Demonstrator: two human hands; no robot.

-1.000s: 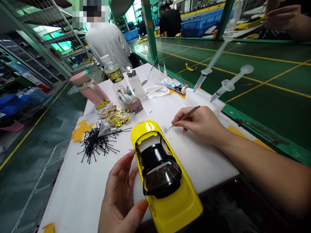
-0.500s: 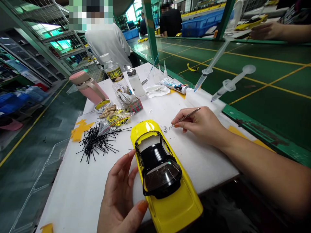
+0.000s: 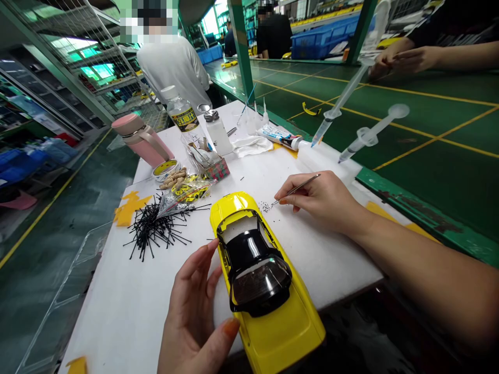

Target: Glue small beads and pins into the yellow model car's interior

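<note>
A yellow model car body with a glossy black roof section lies on the white board, its nose pointing away from me. My left hand cups the car's near side, with the thumb and fingertips against it. My right hand holds slim metal tweezers to the right of the car. Their tips rest just beside a small scatter of black specks. A loose heap of thin black pins lies left of the car, out of reach of both hands' fingers.
Near the board's far end stand a pink flask, a labelled plastic bottle and a dispenser bottle. Two syringes lie beyond, over the green bench. A co-worker's hands work at the upper right.
The co-worker's hands have moved left across the upper right. My right hand and the tweezers have shifted only slightly, and the car and my left hand stay almost still.
</note>
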